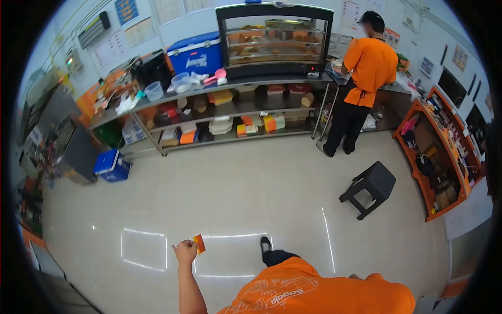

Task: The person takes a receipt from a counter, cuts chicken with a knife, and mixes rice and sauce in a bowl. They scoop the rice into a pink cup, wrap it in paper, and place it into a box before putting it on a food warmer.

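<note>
Fingers of the left hand [186, 250]: thumb and fingertips closed in a pinch on one edge of an orange-and-yellow packet [200, 244], one finger sticking out to the left. Packet: small, flat, roughly rectangular, held out over the floor, to the right of the knuckles. Forearm [190, 290]: bare, extended forward from the near side. Torso: orange shirt [314, 294] with pale printed lettering; one dark shoe [265, 244] ahead of it. Floor [235, 193]: glossy pale tile, streaked with reflected light. Right: a black plastic stool [372, 187], square-topped; beyond it, an orange shelf unit [444, 152]. Far side: a long metal counter [240, 81] with lower shelves of boxes, bearing a glass-fronted display case [277, 44] and a blue cooler [195, 55]. Far right: a co-worker [368, 68] in orange top and dark trousers, standing at the counter. Far left, on the floor: a smaller blue-and-white cooler [112, 165].
</note>
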